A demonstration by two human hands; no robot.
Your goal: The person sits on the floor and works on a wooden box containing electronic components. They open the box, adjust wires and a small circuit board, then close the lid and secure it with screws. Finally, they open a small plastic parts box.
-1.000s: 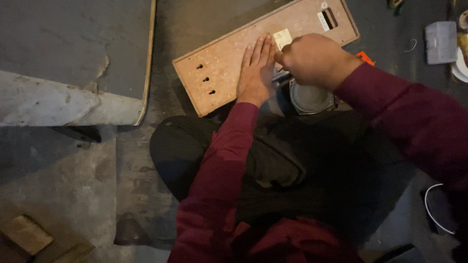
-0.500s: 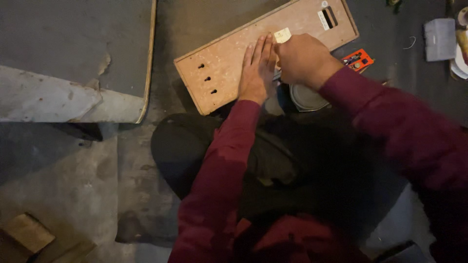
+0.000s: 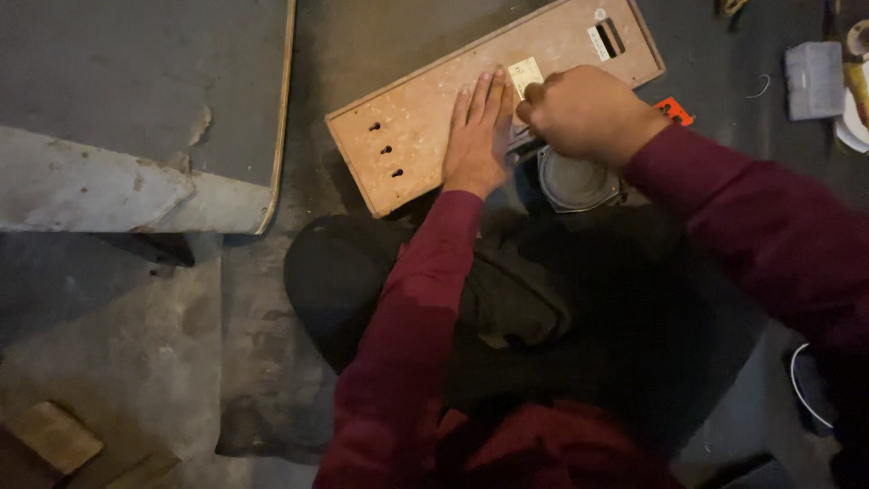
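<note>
A dusty concrete floor fills the view, with a large grey slab lying at the left and a scrap of wood in the bottom corner. In front of the seated person lies a long brown board, set at a slant, with three small holes near its left end and a dark slot near its far right end.

The left hand rests flat on the middle of the board, fingers straight and close together, pressing it down. The right hand is curled into a loose fist just beside it, at the board's near edge; its fingers are closed, but what they grip is hidden under the knuckles. A small pale tag sits on the board just above the two hands.

Compared with a second ago, the right hand has slid a little toward the left hand and lower over the board's edge, while the left hand has stayed planted.

Below the right hand stands a round grey tin. An orange tool lies beside the board, and a grey box sits well apart at the right.
</note>
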